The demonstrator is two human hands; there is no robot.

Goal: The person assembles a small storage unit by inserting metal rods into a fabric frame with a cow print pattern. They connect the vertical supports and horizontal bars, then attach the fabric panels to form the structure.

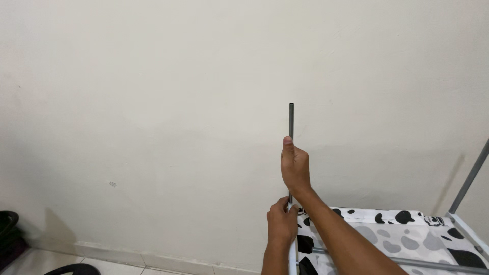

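Wall (pixel 153 102): off-white, plain, fills most of the view; a small mark low on its left part. All places below are given relative to the tube.

Floor (pixel 117 266): pale tiles, below and left of the tube, meeting the wall at a low skirting.

Rack (pixel 461 224): light frame at lower right of the tube, one grey post slanting up at the far right edge, a grey rail across its front.

Cloth (pixel 392 231): white with black and grey blotches (cow-hide pattern), stretched flat over the rack, just right of the tube's foot.

Dark things (pixel 10 231): far left of the tube, at the frame edge, too cut off to tell what they are.

Right hand (pixel 295 165): closed around the tube's middle, thumb laid upward along it.

Left hand (pixel 282 221): below the right, fingers pinched on the tube's lower end at the rack's corner.

Tube (pixel 291 119): thin, grey, metal, upright before the wall, open top end clear above the right hand.
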